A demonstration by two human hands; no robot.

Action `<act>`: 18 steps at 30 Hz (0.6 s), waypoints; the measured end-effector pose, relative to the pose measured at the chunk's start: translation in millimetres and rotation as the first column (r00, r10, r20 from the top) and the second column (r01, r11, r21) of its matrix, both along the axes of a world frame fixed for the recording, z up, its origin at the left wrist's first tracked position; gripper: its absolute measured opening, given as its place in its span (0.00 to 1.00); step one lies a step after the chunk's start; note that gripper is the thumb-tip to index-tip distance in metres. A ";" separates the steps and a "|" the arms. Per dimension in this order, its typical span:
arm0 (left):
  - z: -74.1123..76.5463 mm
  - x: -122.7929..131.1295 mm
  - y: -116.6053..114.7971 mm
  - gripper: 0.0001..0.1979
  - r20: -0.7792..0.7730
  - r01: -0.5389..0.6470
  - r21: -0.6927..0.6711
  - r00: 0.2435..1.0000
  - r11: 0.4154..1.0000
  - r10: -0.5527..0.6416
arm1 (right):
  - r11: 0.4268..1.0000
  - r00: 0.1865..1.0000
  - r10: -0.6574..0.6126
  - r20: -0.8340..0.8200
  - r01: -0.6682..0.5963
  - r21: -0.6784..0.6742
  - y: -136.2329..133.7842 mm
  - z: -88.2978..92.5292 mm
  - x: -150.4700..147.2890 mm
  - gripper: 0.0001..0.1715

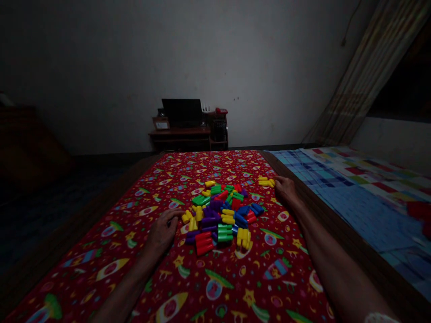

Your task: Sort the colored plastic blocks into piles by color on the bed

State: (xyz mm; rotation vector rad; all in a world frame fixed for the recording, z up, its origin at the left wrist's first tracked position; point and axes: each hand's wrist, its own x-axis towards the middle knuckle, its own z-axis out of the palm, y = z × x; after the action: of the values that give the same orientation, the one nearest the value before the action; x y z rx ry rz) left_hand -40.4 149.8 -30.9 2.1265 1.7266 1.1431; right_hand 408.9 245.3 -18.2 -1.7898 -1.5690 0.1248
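A loose pile of plastic building blocks in purple (211, 221), green (225, 232), red (204, 243), blue (241, 219) and yellow (244, 237) lies on the red printed cloth (215, 289). At the pile's left edge is my left hand (163, 231), resting low with thumb and forefinger apart. Its fingertip reaches a yellow block (186, 217). My right hand (285, 188) is farther out on the right, its fingers closed at the end of some yellow blocks (265, 181) lying apart from the pile. Its fingertips are small and dim here.
Brown edging (279, 166) borders the cloth. On the right lies blue checked and patchwork bedding (336, 179). By the far wall, a desk (182, 132) carries a dark monitor (182, 111) and a red object (221, 111). A curtain (357, 89) hangs at right.
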 end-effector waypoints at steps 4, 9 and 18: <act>-1.9 -0.7 2.0 0.16 0.008 0.004 0.007 1.000 1.000 -0.005 | 0.999 0.999 0.007 -0.043 -0.005 0.037 -5.0 12.9 -11.2 0.25; -3.9 0.7 2.6 0.16 0.032 -0.004 0.007 0.999 1.000 0.003 | 0.984 0.975 0.173 -0.135 -0.167 0.057 -11.4 41.4 -44.2 0.22; -0.2 6.2 -1.3 0.15 0.090 -0.015 -0.001 0.996 1.000 0.015 | 0.760 0.728 0.639 0.249 -0.647 -0.061 -43.8 35.3 -149.4 0.21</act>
State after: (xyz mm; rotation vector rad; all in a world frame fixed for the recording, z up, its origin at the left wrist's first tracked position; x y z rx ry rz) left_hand -34.2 148.4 -31.1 2.0322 1.7060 1.2232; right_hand 259.5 201.5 17.1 -1.1856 -2.3246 0.2021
